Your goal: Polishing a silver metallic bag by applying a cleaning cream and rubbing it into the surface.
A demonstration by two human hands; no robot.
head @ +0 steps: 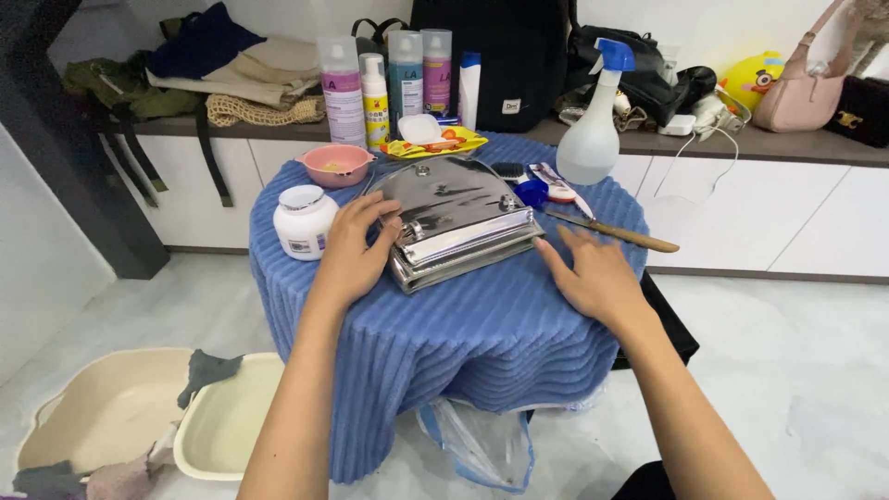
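A shiny silver bag (pixel 458 218) lies flat on a small table draped in a blue ribbed cloth (pixel 491 333). My left hand (pixel 356 245) rests on the bag's left edge, fingers spread over its corner. My right hand (pixel 593 273) lies flat on the cloth just right of the bag, its fingertips near the bag's right corner, holding nothing.
A white jar (pixel 304 220), a pink bowl (pixel 336 165), a spray bottle (pixel 593 125) and a wooden-handled brush (pixel 616 231) share the table. Several tall bottles (pixel 389 83) and bags stand on the shelf behind. Two cream basins (pixel 227 421) with rags sit on the floor at left.
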